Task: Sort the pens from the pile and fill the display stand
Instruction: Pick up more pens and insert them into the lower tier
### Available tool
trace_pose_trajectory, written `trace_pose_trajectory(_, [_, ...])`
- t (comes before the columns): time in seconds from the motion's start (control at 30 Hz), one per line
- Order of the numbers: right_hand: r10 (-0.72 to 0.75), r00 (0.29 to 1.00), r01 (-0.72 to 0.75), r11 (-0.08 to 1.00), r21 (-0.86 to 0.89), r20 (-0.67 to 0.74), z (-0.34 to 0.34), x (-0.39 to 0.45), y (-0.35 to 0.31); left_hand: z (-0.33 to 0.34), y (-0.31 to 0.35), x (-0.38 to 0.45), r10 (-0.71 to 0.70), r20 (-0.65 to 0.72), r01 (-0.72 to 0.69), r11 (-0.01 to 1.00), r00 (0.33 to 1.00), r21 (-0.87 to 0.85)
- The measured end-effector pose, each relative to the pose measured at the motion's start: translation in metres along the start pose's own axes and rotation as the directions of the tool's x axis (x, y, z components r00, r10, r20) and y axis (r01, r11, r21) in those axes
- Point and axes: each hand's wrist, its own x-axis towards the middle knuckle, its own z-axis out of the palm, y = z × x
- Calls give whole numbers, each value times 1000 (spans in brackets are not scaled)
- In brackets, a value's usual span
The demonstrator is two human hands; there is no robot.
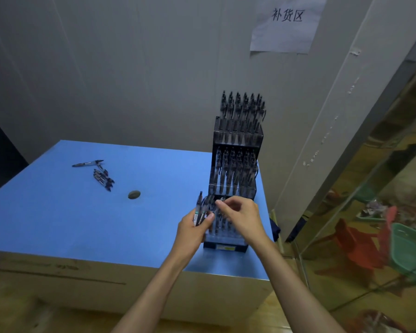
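Observation:
A black tiered display stand (237, 138) stands at the right side of the blue table (82, 217); its upper two tiers are packed with upright dark pens. My left hand (191, 230) grips a small bunch of pens (199, 210) just left of the lowest tier. My right hand (240, 216) pinches the top of one pen (220, 202) over the lowest tier, which holds several pens. A small pile of loose pens (102, 177) lies at the table's far left.
A round dark hole (134, 194) sits in the tabletop between the pile and the stand. A paper sign (286, 22) hangs on the grey wall behind. Right of the table is a reflective panel (370, 212), with the table edge close to the stand.

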Motion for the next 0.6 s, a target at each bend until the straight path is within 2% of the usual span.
trace_pose_trajectory(0.1, [105, 994, -106, 984, 144, 15, 0, 2, 0, 3, 0, 2, -3, -23, 3, 1000, 1000, 17])
trace_pose_trajectory(0.2, [235, 972, -228, 911, 344, 22, -1, 5, 0, 2, 2, 1, 19, -29, -17, 998, 999, 58])
trace_pose_trajectory(0.37, [273, 960, -209, 849, 486, -65, -13, 10, 0, -9, -6, 7, -27, -111, 37, 996, 993, 86])
trace_pose_trajectory(0.47, [193, 968, -107, 894, 436, -158, -24, 11, 2, -18, -17, 10, -56, -119, 68, 993, 991, 94])
trace_pose_trajectory(0.6, [-23, 968, 39, 997, 62, -252, -29, 13, 12, -26, -29, 13, -66, -145, 80, 993, 987, 87])
